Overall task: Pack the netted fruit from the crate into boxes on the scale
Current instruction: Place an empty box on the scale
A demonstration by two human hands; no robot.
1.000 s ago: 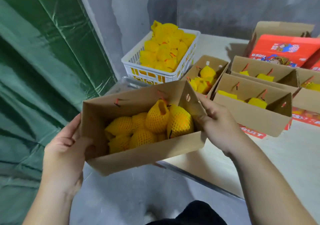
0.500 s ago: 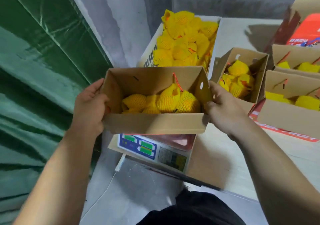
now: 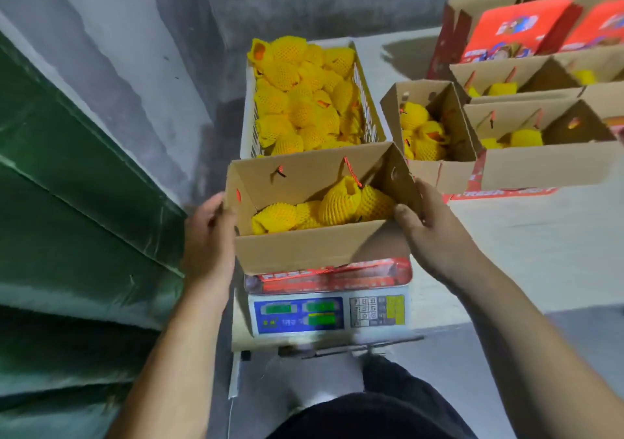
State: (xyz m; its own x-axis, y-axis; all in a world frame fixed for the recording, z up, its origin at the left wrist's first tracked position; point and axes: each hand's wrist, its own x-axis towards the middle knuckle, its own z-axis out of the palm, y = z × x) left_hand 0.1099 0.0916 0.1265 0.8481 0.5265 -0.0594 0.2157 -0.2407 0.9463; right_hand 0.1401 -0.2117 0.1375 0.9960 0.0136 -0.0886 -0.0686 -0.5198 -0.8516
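The box (image 3: 320, 215) sat on the scale (image 3: 329, 307), long axis running left to right, directly between the hands. The left hand (image 3: 206, 236) and right hand (image 3: 429, 232) each gripped one end wall, equally near. Netted fruit (image 3: 324, 207) lay inside; beyond stood the full crate (image 3: 369, 114).

**Soft overhead light, smeared detail**

I get even, moderately bright light from above, with no hard glare. The open brown cardboard box (image 3: 320, 246) throws a dark shadow across its own front wall beside my right hand (image 3: 435, 232). The white digital scale with green displays (image 3: 329, 313) is blurred — its digits are unreadable. Wide-angle bending curves the shiny green tarpaulin (image 3: 77, 202) at the left edge, which carries dull sheen.
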